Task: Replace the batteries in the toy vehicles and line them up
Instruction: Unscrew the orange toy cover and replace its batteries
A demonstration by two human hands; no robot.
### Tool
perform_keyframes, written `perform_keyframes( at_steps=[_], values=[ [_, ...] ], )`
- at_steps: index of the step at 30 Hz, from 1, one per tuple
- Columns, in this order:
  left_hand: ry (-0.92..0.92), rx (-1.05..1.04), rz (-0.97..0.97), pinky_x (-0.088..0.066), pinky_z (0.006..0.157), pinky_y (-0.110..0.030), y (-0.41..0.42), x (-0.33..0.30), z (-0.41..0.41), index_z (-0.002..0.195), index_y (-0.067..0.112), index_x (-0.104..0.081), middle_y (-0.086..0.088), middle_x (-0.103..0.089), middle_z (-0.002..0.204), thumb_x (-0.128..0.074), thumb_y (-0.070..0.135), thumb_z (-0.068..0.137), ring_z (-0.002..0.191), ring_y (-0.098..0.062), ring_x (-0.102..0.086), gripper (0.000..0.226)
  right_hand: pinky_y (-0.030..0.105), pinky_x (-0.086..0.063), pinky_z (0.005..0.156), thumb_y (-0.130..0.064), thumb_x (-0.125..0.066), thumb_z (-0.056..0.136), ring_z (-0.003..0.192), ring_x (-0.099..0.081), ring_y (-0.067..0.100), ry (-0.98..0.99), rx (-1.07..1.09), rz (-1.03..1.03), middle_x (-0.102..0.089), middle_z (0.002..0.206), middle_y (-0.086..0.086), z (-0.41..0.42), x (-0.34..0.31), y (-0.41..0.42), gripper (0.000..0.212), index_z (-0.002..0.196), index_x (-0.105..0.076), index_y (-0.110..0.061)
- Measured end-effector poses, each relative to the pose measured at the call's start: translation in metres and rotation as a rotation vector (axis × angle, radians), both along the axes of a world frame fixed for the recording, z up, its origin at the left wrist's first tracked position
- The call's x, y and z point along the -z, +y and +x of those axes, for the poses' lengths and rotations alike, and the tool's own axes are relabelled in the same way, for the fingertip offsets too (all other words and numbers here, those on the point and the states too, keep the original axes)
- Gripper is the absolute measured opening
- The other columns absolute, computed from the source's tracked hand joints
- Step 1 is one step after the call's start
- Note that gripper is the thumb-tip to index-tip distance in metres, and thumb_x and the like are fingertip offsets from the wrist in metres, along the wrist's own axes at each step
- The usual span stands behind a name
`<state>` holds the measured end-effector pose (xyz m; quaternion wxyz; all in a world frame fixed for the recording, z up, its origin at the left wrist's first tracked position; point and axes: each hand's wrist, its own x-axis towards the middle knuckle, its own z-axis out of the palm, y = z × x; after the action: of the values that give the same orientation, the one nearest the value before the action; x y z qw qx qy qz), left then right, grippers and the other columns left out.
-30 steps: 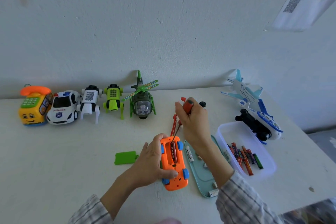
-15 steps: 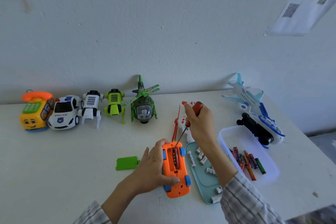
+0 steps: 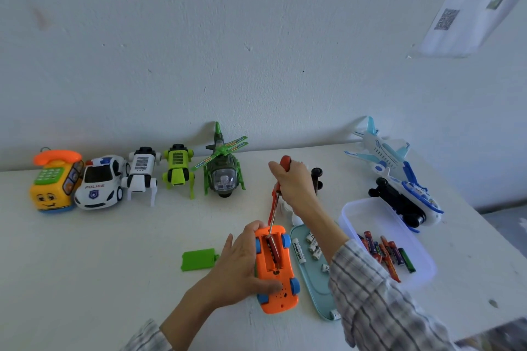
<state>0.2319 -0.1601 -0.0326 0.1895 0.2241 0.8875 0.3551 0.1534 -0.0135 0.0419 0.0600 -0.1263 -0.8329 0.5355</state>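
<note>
Head view: orange toy car [image 3: 276, 273], laid underside up on the white surface [image 3: 85, 265], is gripped by the left hand [image 3: 242, 262]. Red-handled screwdriver [image 3: 278, 194] is clasped in the right hand [image 3: 293, 185], its tip set in the opened battery bay. Green cover [image 3: 198, 259] is laid just left.

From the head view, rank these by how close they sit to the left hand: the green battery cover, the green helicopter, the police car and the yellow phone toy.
From the left hand outward:
1. green battery cover, on the table just left of the hand
2. green helicopter, in the row by the wall, beyond the hand
3. police car, further left in that row
4. yellow phone toy, at the row's left end
</note>
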Motion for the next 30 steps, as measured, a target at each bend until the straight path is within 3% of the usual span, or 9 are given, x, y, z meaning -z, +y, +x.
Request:
perform_keyframes(
  at_steps=[5, 7, 10, 13, 17, 20, 24, 27, 30],
  values=[
    [0.005, 0.005, -0.001, -0.011, 0.117, -0.048, 0.0, 0.001, -0.001, 0.14, 0.032, -0.005, 0.012, -0.035, 0.133, -0.071, 0.06, 0.071, 0.128, -0.011, -0.037, 0.099, 0.024, -0.036, 0.047, -0.029, -0.066, 0.086, 0.054, -0.041, 0.017, 0.044, -0.017, -0.021, -0.046, 0.067, 0.011, 0.013, -0.022, 0.01, 0.028, 0.076, -0.05, -0.009],
    [0.014, -0.003, -0.008, -0.01, 0.118, -0.047, 0.0, 0.002, -0.001, 0.14, 0.031, -0.005, 0.009, -0.034, 0.138, -0.07, 0.062, 0.07, 0.129, -0.012, -0.036, 0.1, 0.021, -0.039, 0.051, -0.029, -0.064, 0.088, 0.056, -0.045, 0.016, -0.031, -0.15, 0.117, -0.049, 0.068, 0.009, 0.027, -0.027, 0.015, 0.025, 0.082, -0.056, -0.007],
    [0.023, 0.001, 0.024, -0.004, 0.119, -0.044, -0.002, 0.003, 0.0, 0.135, 0.038, -0.004, 0.012, -0.036, 0.133, -0.07, 0.062, 0.07, 0.126, -0.009, -0.036, 0.095, 0.011, -0.037, 0.051, -0.03, -0.058, 0.093, 0.051, -0.044, 0.005, -0.199, -0.384, 0.376, -0.051, 0.064, -0.003, 0.058, -0.015, 0.012, 0.022, 0.075, -0.052, -0.018],
    [0.022, 0.024, 0.054, 0.003, 0.119, -0.04, -0.002, 0.004, 0.001, 0.129, 0.045, 0.0, 0.016, -0.037, 0.131, -0.066, 0.065, 0.067, 0.126, -0.005, -0.035, 0.092, 0.012, -0.036, 0.053, -0.033, -0.055, 0.094, 0.054, -0.044, 0.001, -0.248, -0.422, 0.565, -0.051, 0.068, -0.008, 0.084, 0.007, 0.003, 0.017, 0.081, -0.051, -0.022],
    [0.027, 0.033, 0.052, 0.004, 0.119, -0.043, -0.001, 0.008, -0.001, 0.131, 0.042, -0.003, 0.02, -0.033, 0.133, -0.057, 0.073, 0.061, 0.13, -0.003, -0.032, 0.094, 0.013, -0.038, 0.053, -0.034, -0.056, 0.091, 0.057, -0.047, 0.003, -0.19, -0.332, 0.6, -0.054, 0.07, -0.008, 0.096, 0.018, -0.005, 0.015, 0.081, -0.052, -0.025],
    [0.016, 0.037, 0.042, 0.005, 0.119, -0.043, -0.002, 0.008, 0.001, 0.12, 0.055, 0.004, 0.026, -0.03, 0.129, -0.061, 0.072, 0.065, 0.127, -0.002, -0.033, 0.087, 0.013, -0.036, 0.048, -0.027, -0.059, 0.089, 0.051, -0.043, 0.003, -0.15, -0.268, 0.42, -0.049, 0.06, -0.01, 0.1, 0.012, 0.003, 0.024, 0.068, -0.049, -0.026],
    [0.013, 0.021, -0.056, 0.008, 0.117, -0.043, -0.005, -0.001, 0.004, 0.121, 0.052, 0.007, 0.022, -0.024, 0.13, -0.063, 0.073, 0.067, 0.123, -0.003, -0.028, 0.091, 0.01, -0.034, 0.04, -0.019, -0.062, 0.09, 0.034, -0.043, -0.003, -0.151, -0.033, 0.174, -0.056, 0.055, -0.007, 0.098, -0.004, 0.046, 0.015, 0.077, -0.057, -0.021],
    [-0.073, 0.024, -0.056, 0.009, 0.116, -0.043, -0.013, -0.01, 0.003, 0.133, 0.044, 0.004, 0.021, -0.023, 0.134, -0.068, 0.073, 0.063, 0.123, -0.001, -0.024, 0.105, 0.014, -0.031, 0.037, -0.016, -0.062, 0.088, 0.031, -0.039, 0.001, -0.26, 0.175, 0.278, -0.049, 0.041, -0.008, 0.096, 0.001, 0.104, 0.024, 0.066, -0.059, -0.009],
    [-0.095, 0.118, -0.006, 0.008, 0.118, -0.044, -0.026, -0.018, -0.001, 0.132, 0.048, 0.001, 0.021, -0.024, 0.138, -0.072, 0.053, 0.074, 0.13, -0.002, -0.023, 0.093, 0.022, -0.031, 0.047, -0.02, -0.063, 0.079, 0.041, -0.039, 0.016, -0.47, 0.291, 0.466, -0.042, 0.044, -0.001, 0.099, 0.023, 0.146, 0.033, 0.054, -0.044, -0.01]
  ],
)
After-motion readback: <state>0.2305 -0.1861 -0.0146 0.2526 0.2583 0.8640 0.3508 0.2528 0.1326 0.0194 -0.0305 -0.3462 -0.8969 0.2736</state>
